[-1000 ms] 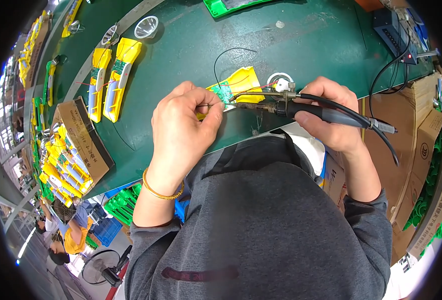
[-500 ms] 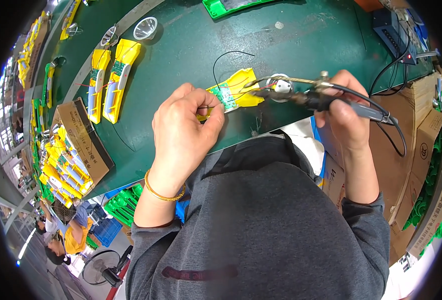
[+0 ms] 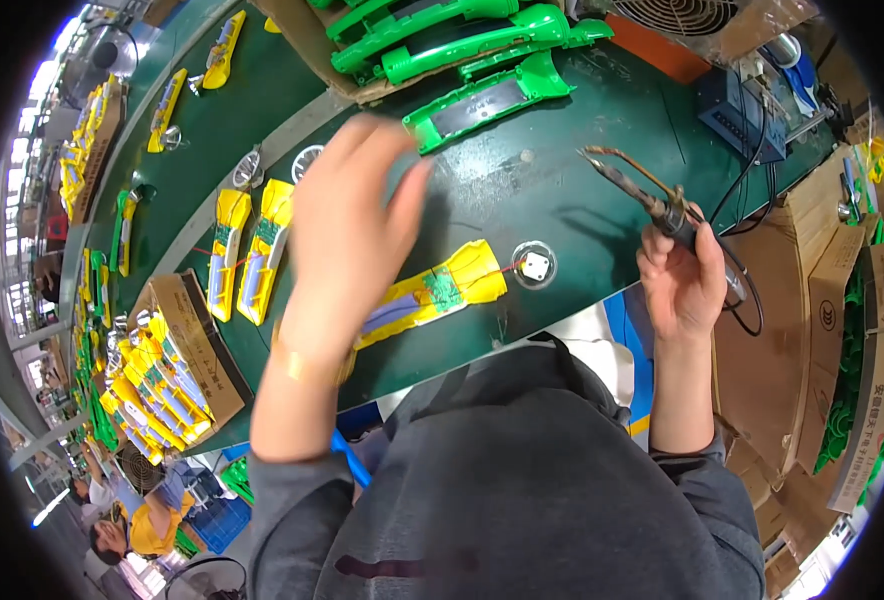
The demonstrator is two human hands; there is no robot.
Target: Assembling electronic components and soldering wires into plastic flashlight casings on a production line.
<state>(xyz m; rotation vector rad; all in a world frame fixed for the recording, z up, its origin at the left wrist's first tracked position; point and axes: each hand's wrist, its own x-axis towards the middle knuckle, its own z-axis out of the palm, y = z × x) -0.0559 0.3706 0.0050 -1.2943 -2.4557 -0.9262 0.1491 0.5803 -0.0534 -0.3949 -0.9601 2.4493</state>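
My left hand [image 3: 352, 210] is lifted over the bench, blurred by motion, with its thumb apart from the fingers and nothing visible in it. Just beyond its fingertips lies a green plastic shell [image 3: 482, 105] with a dark panel. In my right hand [image 3: 687, 285] is a soldering iron [image 3: 634, 190], its tip raised clear of the bench and a thin curved tube beside it. Between my hands rests a yellow casing [image 3: 477, 270] with a green circuit board [image 3: 444, 288] and a battery, partly hidden by my left wrist. Wires join it to a reflector cup [image 3: 535, 267] with a white piece inside.
Two similar yellow casings [image 3: 262, 255] lie to the left, reflector cups [image 3: 247, 168] at their far ends. A cardboard box [image 3: 197, 340] holds several more. Green shells [image 3: 472, 45] fill a far box. A blue control unit [image 3: 737, 115] stands far right, its cable running to the iron.
My left hand has let go at the yellow casing and moved away toward the green shell. The soldering iron has lifted off the circuit board. The whole view has shifted, showing more of the far bench.
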